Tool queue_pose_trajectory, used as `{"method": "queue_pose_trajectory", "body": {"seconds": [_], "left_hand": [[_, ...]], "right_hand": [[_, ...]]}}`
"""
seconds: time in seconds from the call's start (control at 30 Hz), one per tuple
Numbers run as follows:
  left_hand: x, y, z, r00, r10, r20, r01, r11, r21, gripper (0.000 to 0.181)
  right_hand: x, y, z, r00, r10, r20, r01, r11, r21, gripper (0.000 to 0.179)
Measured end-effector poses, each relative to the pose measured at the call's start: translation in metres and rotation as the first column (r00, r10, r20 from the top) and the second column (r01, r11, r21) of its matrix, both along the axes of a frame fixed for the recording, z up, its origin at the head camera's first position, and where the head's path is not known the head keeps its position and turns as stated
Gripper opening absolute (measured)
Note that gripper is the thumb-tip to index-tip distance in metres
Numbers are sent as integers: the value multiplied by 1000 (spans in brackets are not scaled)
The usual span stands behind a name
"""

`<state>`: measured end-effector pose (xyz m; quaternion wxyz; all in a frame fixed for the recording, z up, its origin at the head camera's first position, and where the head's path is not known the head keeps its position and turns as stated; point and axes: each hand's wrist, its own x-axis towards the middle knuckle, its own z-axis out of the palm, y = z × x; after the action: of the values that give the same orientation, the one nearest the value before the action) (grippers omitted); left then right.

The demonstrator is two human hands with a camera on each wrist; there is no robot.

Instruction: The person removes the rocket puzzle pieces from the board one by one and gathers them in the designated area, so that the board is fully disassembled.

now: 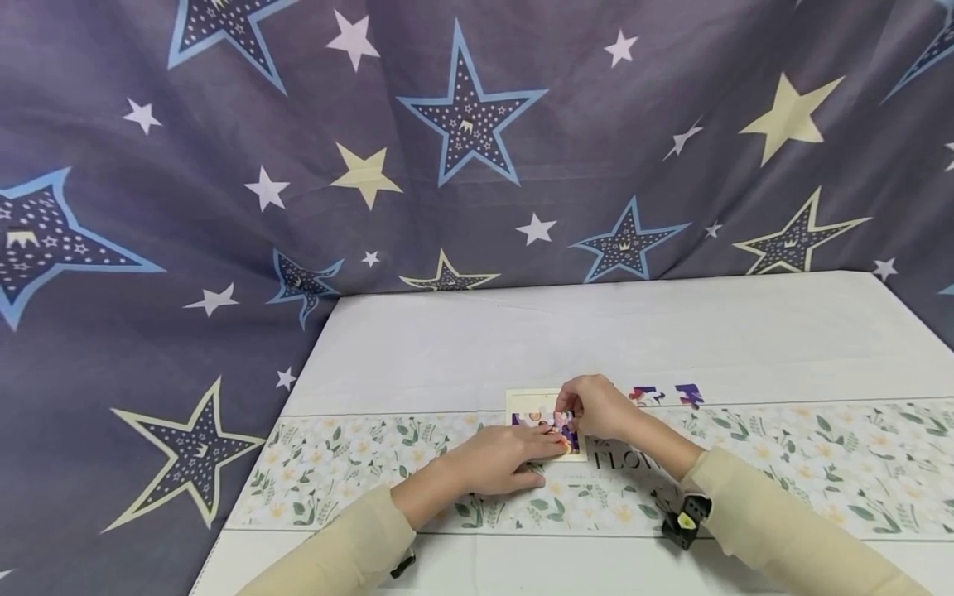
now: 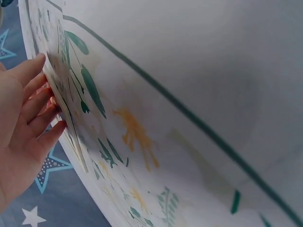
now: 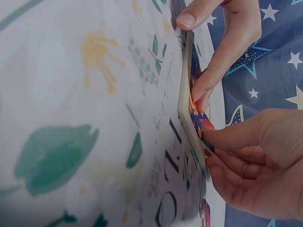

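A small jigsaw puzzle board (image 1: 522,399) with a cream frame lies on the table, its near part filled with purple, orange and pink picture pieces. My left hand (image 1: 501,458) rests on the board from the left, its fingers extended over the picture; the left wrist view shows them side by side at the board's edge. At the board's right side, my right hand (image 1: 599,407) pinches a puzzle piece (image 3: 206,144) between thumb and fingers, low over the picture. The fingers hide part of that piece and of the picture.
Two loose puzzle pieces, a red, white and purple one (image 1: 647,396) and a purple one (image 1: 690,395), lie right of the board. A floral strip with lettering crosses the white tablecloth (image 1: 462,348). Behind hangs a star-patterned curtain (image 1: 417,215).
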<state>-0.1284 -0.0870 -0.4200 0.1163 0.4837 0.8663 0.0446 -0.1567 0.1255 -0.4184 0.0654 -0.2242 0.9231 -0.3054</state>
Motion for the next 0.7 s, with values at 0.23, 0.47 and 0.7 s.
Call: {"method": "queue_pose_trajectory", "body": {"seconds": [0.23,0.47,0.7], "left_hand": [[0,0,-2,999,-8,-36,8,1000,6,51],[-1,0,-2,999,2,-46,-1,1000,24,50],[-1,0,-5,1000,7,-24,-6,1000,15,50]], "right_hand": [[-2,3,-1,1000,0,1,1,998,-63,23],[-2,6,-2,996,28,87,-14,987,-158,16],[1,5,-4,993,63,98,-44,980,-192,11]]}}
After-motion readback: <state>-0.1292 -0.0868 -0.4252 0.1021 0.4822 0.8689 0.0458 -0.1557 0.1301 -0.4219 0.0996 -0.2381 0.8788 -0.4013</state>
